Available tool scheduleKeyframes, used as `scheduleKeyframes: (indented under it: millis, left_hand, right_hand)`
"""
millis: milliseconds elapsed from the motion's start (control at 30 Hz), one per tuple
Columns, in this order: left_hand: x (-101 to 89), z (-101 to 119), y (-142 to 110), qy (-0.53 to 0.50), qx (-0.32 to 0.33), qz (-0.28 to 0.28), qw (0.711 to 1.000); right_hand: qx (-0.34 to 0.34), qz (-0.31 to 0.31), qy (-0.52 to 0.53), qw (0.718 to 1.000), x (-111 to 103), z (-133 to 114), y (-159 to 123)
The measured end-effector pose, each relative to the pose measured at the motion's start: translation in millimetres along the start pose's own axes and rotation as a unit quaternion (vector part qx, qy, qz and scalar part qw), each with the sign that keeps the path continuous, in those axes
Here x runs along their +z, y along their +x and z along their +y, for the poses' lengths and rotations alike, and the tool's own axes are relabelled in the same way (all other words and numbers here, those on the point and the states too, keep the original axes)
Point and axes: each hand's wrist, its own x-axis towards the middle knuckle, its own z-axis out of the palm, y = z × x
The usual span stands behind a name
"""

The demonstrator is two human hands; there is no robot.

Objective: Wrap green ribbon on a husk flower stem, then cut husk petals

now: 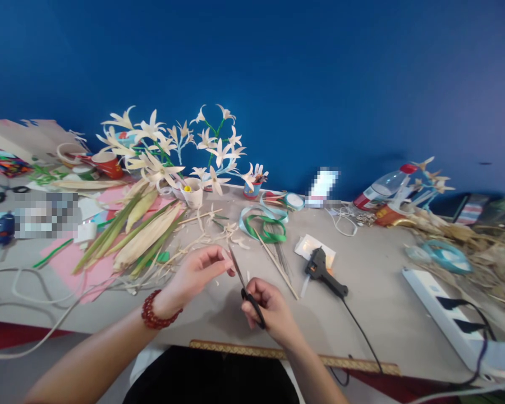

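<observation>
My right hand (266,307) grips a pair of scissors (252,306) by the black handles, with the blades pointing up and to the left. Close to the blade tips is my left hand (206,269), its thumb and fingers pinched together; what is between them is too small to make out. A red bead bracelet (156,314) circles the left wrist. Pale husk scraps (197,238) lie just beyond the hands. Green ribbon (273,231) and a thin wooden stick (276,265) rest to the upper right of the scissors.
Husk flowers (151,132) stand in cups at the back. Corn husks (145,235) spread over pink paper (95,286). On the right are a black glue gun (326,271) with a trailing cord, a plastic bottle (385,188) and a white power strip (437,320).
</observation>
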Motion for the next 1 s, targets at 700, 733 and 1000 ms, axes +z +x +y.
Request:
scheduleKeyframes:
  millis: [700,733,1000]
  left_hand:
    - [2.1,10.7,-3.0,0.192,0.024,-0.001,0.981]
    - [2.0,10.6,-3.0,0.194,0.024,-0.001,0.981]
    - [-0.8,7.3,-2.9,0.168,0.006,-0.012,0.986]
  right_hand:
    - [-0.035,-0.003,-0.09,0.995,-1.5,-9.2,1.2]
    - [-0.033,-0.002,-0.086,0.996,-1.1,-9.0,1.2]
    - [-0.006,0.0,-0.049,0.999,-1.4,-6.7,2.2]
